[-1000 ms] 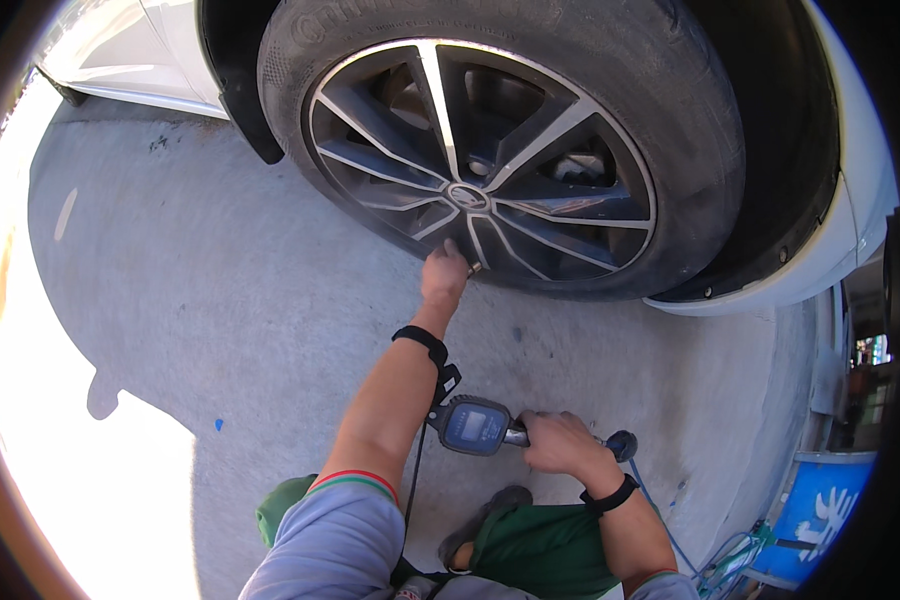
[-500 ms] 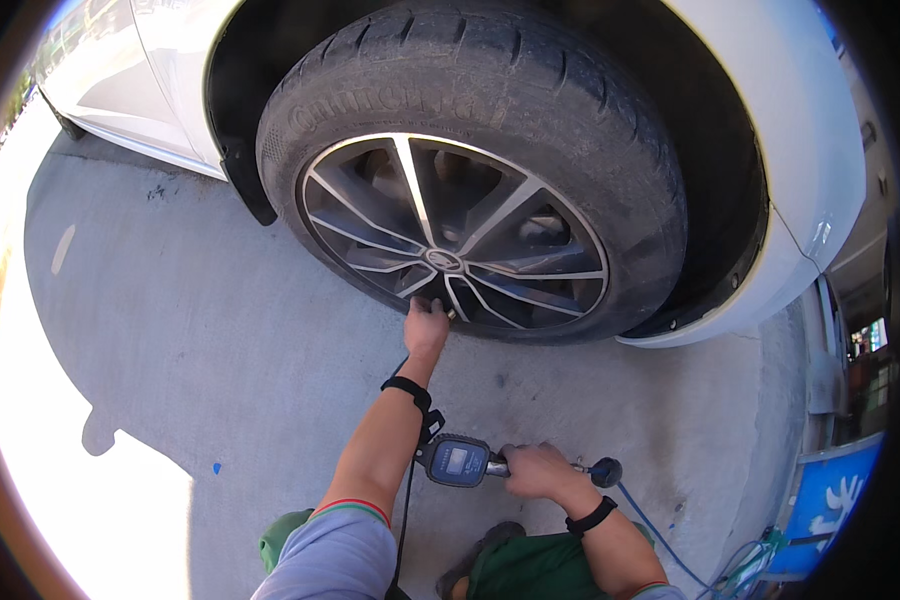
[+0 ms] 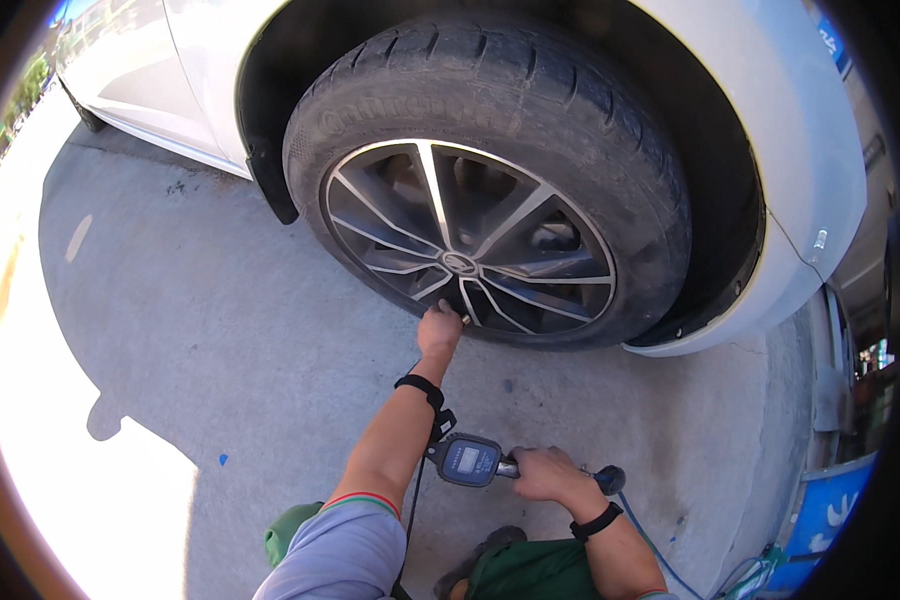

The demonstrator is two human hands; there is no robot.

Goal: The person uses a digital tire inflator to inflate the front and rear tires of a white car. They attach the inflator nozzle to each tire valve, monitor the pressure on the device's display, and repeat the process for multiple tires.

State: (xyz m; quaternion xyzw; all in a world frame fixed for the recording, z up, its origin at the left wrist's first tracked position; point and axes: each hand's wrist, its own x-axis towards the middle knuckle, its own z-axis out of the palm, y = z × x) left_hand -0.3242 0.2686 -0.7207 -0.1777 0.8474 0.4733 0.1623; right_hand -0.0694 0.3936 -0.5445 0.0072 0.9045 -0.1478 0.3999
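Observation:
My left hand [image 3: 439, 328] is closed at the lower edge of a car wheel, on an air chuck whose small brass end [image 3: 466, 320] shows beside the fingers. Whether the chuck sits on the valve stem is hidden. The alloy rim [image 3: 428, 185] is black with silver spoke faces, inside a worn black tire [image 3: 390, 112]. Nearer to me, my right hand [image 3: 548, 474] wraps round the metal handle of a digital tire inflator [image 3: 470, 461], its lit screen facing up. A black hose runs from the inflator beneath my left forearm.
The white car body [image 3: 805, 120] arches over the tire, with a black mudflap [image 3: 272, 187] at its left. A blue air line [image 3: 660, 553] trails from the inflator to the lower right, near a blue panel [image 3: 820, 515]. Grey concrete [image 3: 220, 340] lies underneath, sunlit at the far left.
The view has shifted slightly, so the wheel and my left hand appear a little farther right. Both hands keep their holds on the chuck and the inflator.

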